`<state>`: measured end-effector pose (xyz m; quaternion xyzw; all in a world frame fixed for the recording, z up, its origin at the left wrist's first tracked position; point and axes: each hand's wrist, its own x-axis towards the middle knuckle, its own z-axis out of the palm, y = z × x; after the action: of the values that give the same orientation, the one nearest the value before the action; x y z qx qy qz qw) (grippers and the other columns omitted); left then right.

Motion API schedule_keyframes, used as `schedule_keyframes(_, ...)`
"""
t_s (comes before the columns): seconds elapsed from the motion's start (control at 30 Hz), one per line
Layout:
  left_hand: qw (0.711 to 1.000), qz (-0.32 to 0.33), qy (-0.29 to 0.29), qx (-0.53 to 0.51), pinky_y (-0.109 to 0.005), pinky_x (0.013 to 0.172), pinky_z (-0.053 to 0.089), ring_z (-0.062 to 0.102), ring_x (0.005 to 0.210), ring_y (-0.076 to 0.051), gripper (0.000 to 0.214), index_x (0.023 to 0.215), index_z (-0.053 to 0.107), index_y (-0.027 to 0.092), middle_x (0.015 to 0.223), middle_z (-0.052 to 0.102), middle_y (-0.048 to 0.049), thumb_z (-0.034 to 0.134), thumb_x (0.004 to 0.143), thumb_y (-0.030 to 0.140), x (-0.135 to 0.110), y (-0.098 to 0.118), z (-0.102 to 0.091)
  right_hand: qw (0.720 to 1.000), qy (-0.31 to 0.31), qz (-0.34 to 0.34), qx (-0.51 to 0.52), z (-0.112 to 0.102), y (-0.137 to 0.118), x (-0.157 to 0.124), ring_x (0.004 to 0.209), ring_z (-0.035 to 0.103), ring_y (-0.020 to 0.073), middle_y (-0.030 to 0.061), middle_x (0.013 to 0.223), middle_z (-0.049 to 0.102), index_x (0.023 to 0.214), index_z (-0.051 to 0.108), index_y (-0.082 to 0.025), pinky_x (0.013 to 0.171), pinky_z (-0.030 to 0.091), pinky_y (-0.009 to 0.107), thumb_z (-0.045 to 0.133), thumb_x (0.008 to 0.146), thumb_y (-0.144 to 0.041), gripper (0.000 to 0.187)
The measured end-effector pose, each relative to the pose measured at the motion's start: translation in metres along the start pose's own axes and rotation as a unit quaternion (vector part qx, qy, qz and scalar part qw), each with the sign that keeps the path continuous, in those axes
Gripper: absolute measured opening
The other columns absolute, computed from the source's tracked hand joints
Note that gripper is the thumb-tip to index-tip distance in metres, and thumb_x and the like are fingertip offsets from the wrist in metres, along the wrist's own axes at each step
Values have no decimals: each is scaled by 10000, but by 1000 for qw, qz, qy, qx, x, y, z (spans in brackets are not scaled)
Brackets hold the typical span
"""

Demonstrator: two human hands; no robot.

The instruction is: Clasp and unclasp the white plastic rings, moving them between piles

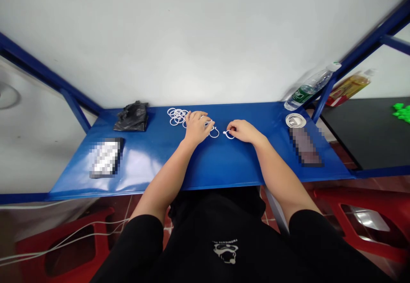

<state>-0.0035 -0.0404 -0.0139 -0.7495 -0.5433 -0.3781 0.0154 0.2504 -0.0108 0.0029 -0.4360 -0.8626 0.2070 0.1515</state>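
Observation:
A pile of thin white plastic rings point(178, 115) lies on the blue table point(221, 163) near its back edge. My left hand point(196, 128) rests over the right side of this pile, fingers curved and apart, hiding some rings. Beside its fingertips another white ring point(214, 137) shows, lying on the table. To the right, my right hand point(244, 131) pinches a white ring point(228, 137) that has a small knob on its left side. This ring is close to the tabletop; whether it touches is hard to tell.
A crumpled black plastic bag point(132, 117) and a blurred-out flat item point(106, 158) are at left. On the right are a coiled white cable point(295, 121), a blurred-out dark item point(306, 147) and a leaning water bottle point(311, 87). Blue frame bars point(73, 108) flank the table.

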Motion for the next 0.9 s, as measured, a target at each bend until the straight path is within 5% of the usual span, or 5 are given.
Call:
schedule_keyframes(0.2,991,112,-67,-29,-534,1228,336,632,1248,-276,214,1006,763,252,1238,754,-66,646,1011,432,-3,20,-3,986,119,-9,115,10,-22,1,665,618,158,0,733,708,875,728,-218,640,419,287,656,899,-247,82)
schedule_keyframes(0.5,994,77,-71,-31,-548,1240,327,635,1252,-272,171,1039,759,258,1241,752,-63,602,1004,316,-1,17,-5,968,141,-5,207,20,-25,-1,613,624,145,4,736,732,897,738,-220,591,459,273,708,899,-381,164)
schedule_keyframes(0.9,992,78,-94,-45,-537,1274,282,643,1235,-261,161,979,728,253,1227,757,-52,574,937,242,-1,21,-10,976,128,-31,172,15,-32,-2,626,617,147,-1,731,716,856,710,-224,621,458,282,692,899,-371,154)
